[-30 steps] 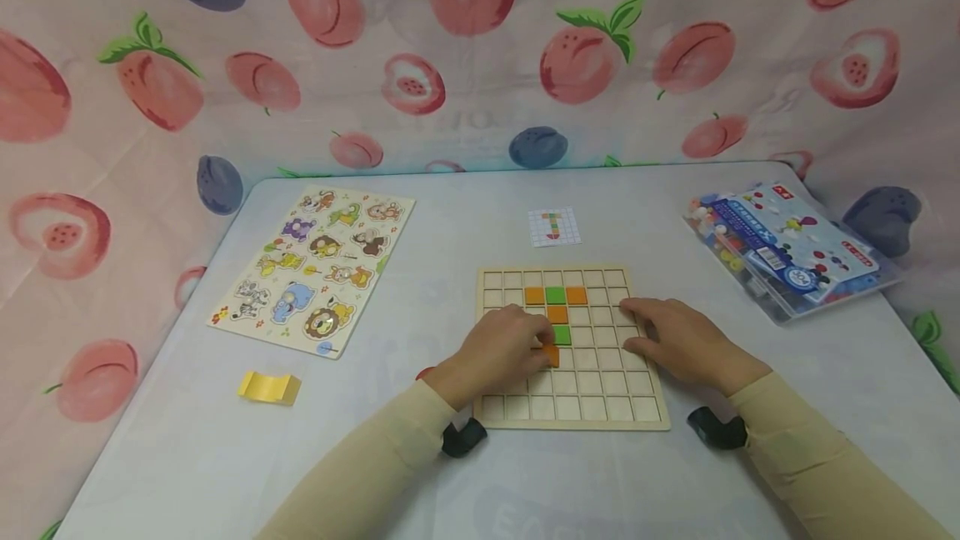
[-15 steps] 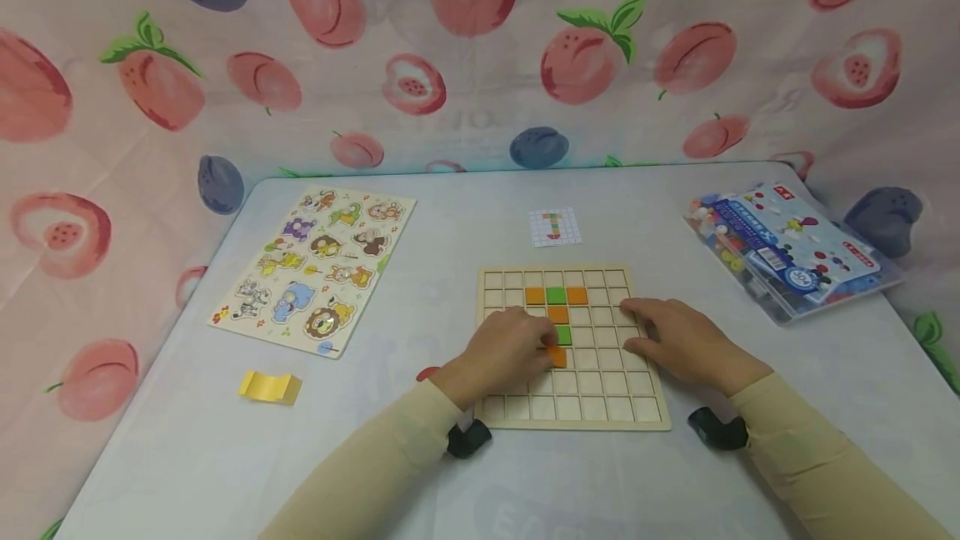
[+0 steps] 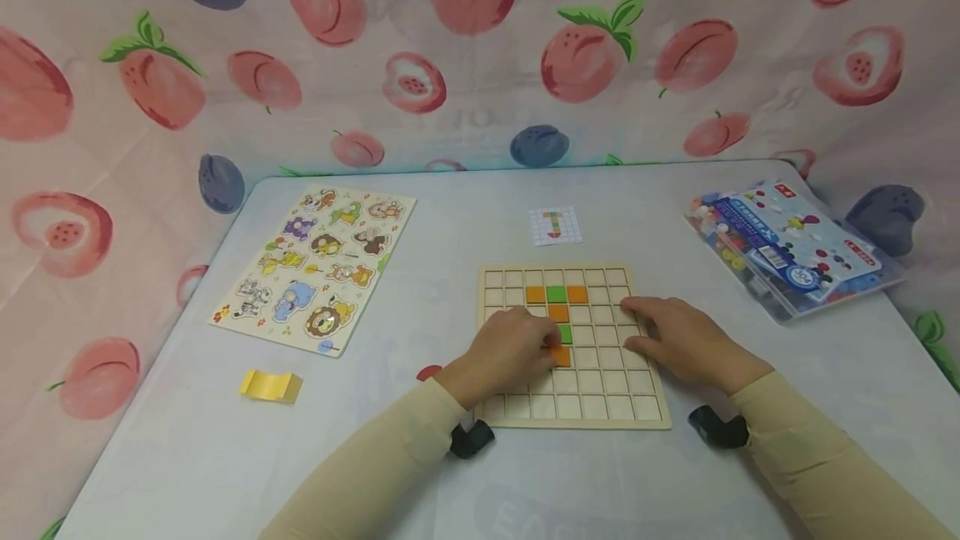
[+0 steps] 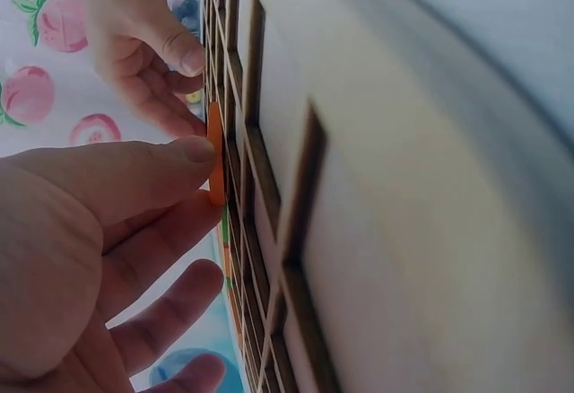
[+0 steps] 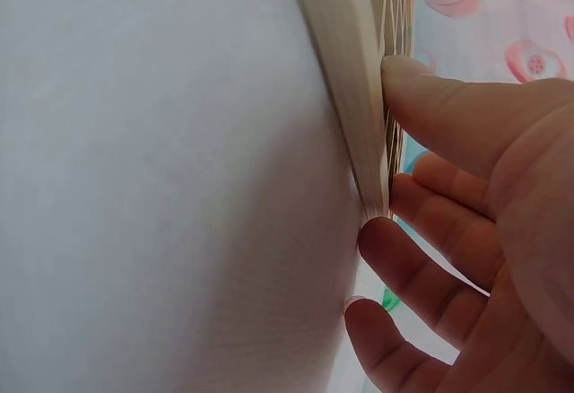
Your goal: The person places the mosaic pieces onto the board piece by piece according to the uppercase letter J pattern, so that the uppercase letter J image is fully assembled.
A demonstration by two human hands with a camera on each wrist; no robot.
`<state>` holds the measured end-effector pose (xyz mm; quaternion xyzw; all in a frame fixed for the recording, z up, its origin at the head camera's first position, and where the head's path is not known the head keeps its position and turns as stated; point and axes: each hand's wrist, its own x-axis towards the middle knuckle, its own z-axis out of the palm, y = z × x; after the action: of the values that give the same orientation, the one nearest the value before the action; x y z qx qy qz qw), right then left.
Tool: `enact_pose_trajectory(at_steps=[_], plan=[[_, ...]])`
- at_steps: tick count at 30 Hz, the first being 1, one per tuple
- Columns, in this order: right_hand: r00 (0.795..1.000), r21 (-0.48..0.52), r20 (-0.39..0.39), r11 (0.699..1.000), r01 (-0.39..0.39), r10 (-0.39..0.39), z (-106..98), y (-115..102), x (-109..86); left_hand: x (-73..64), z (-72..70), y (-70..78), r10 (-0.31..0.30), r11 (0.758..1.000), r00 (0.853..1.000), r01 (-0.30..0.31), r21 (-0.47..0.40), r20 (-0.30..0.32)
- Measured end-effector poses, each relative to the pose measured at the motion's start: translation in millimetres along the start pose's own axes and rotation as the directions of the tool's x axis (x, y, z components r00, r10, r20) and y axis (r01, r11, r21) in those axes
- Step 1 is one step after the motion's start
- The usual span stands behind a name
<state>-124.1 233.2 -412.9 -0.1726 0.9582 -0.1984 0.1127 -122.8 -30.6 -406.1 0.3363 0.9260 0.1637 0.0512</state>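
My left hand (image 3: 510, 350) pinches a thin orange square tile (image 4: 215, 164) between thumb and index finger, low over the wooden grid board (image 3: 611, 382). In the head view, this tile lies just below a green tile (image 3: 566, 334), partly hidden by my fingers. Above stand an orange tile (image 3: 558, 313) and a row of two orange tiles with a green tile (image 3: 556, 295) between them. My right hand (image 3: 686, 344) rests thumb and fingertips on the board's right edge, its fingers relaxed, as the right wrist view also shows.
Behind the board lies a small card (image 3: 555, 226) with a coloured grid pattern. An animal puzzle board (image 3: 315, 269) and a yellow arch-shaped block (image 3: 271, 387) are at left, a clear plastic case (image 3: 795, 248) at right. A red piece (image 3: 429, 372) shows beside my left wrist.
The left hand, with the orange tile, has shifted slightly right, and the tile now sits straighter below the green one. The right hand stays still on the board's edge.
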Motion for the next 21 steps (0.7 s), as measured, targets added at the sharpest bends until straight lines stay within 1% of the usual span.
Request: enact_pose_trajectory(at_steps=[10, 21], plan=[[1.0, 0.0, -0.003, 1.0, 0.0, 0.0, -1.4, -0.3, 0.5, 1.1, 2.3, 0.8, -0.002, 1.0, 1.0, 0.002, 0.011, -0.018], [1.0, 0.016, -0.002, 1.0, -0.012, 0.012, 0.4, -0.2, 0.2, 0.9, 2.9, 4.1, -0.035, 0.999, 0.999, 0.035, 0.01, 0.0]])
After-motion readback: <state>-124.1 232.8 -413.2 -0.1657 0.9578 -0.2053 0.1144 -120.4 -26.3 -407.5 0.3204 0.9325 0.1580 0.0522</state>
